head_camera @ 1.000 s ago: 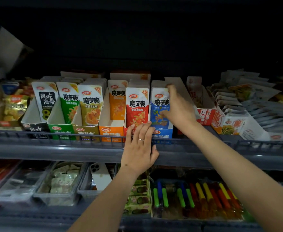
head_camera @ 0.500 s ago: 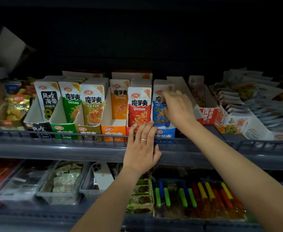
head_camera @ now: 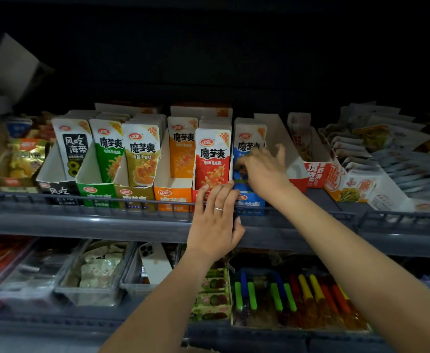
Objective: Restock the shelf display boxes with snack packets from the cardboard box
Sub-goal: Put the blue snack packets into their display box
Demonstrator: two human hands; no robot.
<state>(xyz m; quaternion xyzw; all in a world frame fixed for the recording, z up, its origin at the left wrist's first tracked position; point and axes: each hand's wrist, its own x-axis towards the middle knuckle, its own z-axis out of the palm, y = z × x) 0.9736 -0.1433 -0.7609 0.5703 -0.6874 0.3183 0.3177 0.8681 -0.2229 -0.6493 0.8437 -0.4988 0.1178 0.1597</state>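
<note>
— Where do the display boxes (head_camera: 172,197) sit?
— Side by side on the upper shelf (head_camera: 81,222), black left, blue right.
— And the snack packets (head_camera: 212,159)?
— Standing upright inside, printed fronts facing near.

A white smartphone (head_camera: 155,263) is propped inside a clear plastic bin (head_camera: 130,285) on the lower shelf. Coloured stick-shaped tubes (head_camera: 298,294) are laid side by side further right, beneath the grey shelf edge (head_camera: 81,225).

single head-worn wide-angle view, close in, facing forward at the shelf (head_camera: 132,222) front, slightly downward
</note>
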